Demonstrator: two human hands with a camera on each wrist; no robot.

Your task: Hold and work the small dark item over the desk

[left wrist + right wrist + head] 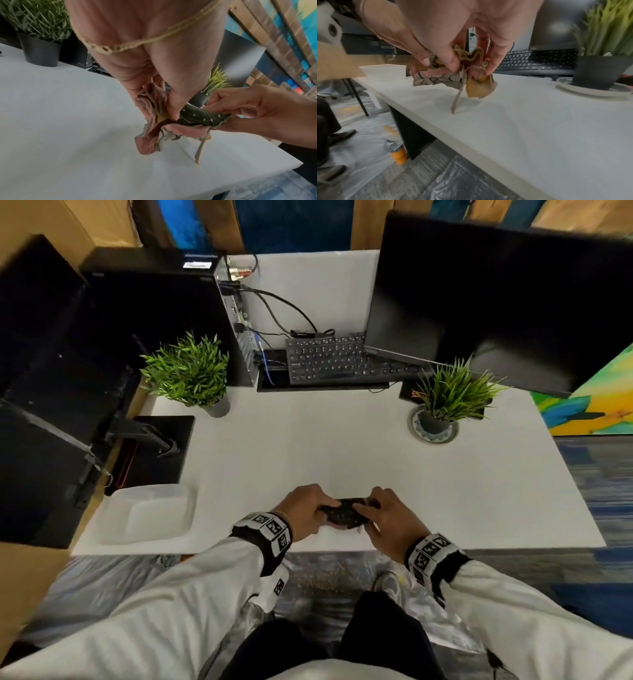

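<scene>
No legible text or labels anywhere.

Bare table (342,446) lies ahead; plants (186,371) (452,392) flank it; keyboard (329,357) behind.

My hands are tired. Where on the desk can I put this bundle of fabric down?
The widest bare patch of the white desk lies between the two potted plants and your hands. It is crowded at the back, around the keyboard, and the white tray fills the near-left corner.

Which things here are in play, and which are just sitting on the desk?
In play:
left hand
right hand
fabric scrap bundle, pinched by both hands above the desk

Sitting about:
white tray
two potted plants
keyboard
monitor
</scene>
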